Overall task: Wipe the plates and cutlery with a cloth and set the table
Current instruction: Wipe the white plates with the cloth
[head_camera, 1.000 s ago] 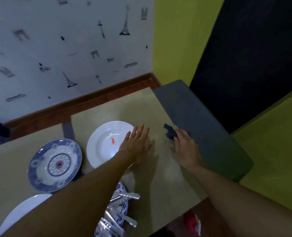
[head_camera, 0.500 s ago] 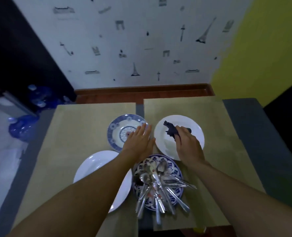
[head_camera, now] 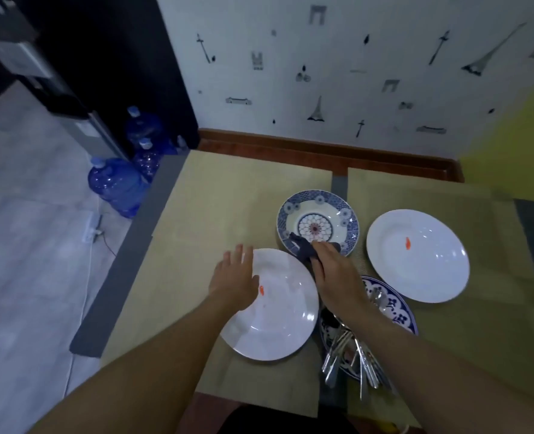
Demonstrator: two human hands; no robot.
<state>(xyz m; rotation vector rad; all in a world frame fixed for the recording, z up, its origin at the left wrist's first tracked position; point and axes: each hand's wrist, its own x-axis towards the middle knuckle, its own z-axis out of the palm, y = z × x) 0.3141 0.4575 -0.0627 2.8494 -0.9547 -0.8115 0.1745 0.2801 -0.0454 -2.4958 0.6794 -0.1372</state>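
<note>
the near blue-patterned plate (head_camera: 400, 311) holds a heap of cutlery (head_camera: 358, 355), handles poking over its near rim. the right hand (head_camera: 337, 277) grips a dark cloth (head_camera: 301, 249), which bunches out past the curled fingers onto the near rim of the far blue-patterned plate (head_camera: 322, 203). the left hand (head_camera: 234, 281), fingers straight and spread, lies over the far-left rim of the left white plate (head_camera: 284, 327), perhaps touching it.

Right hand (head_camera: 334, 275) hides part of the cloth (head_camera: 301, 250); its wrist covers cutlery (head_camera: 364, 368) heads.
</note>
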